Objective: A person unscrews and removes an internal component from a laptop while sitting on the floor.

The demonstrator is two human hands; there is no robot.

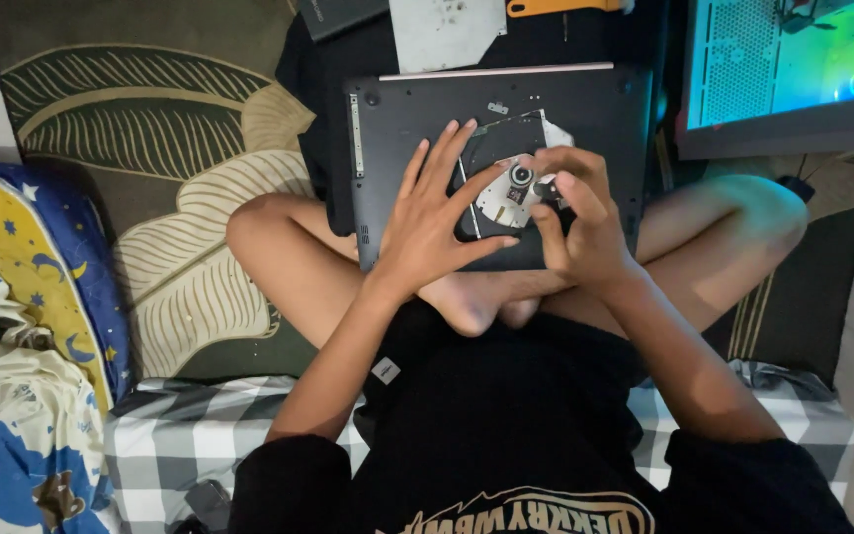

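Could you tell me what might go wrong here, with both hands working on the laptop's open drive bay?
The dark grey upturned laptop rests on crossed legs, so it could tip or slide. The right hand pinches a small black part that could drop unseen. The left hand presses on the exposed silver disc drive, which may bend.

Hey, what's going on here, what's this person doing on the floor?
A person sits cross-legged on a leaf-patterned rug with a dark laptop lying bottom-up across their legs. The left hand rests flat with fingers spread on the laptop's underside, beside an exposed optical drive. The right hand pinches a small dark part at the drive's hub; what it is cannot be made out. A lit computer case glows at the upper right.
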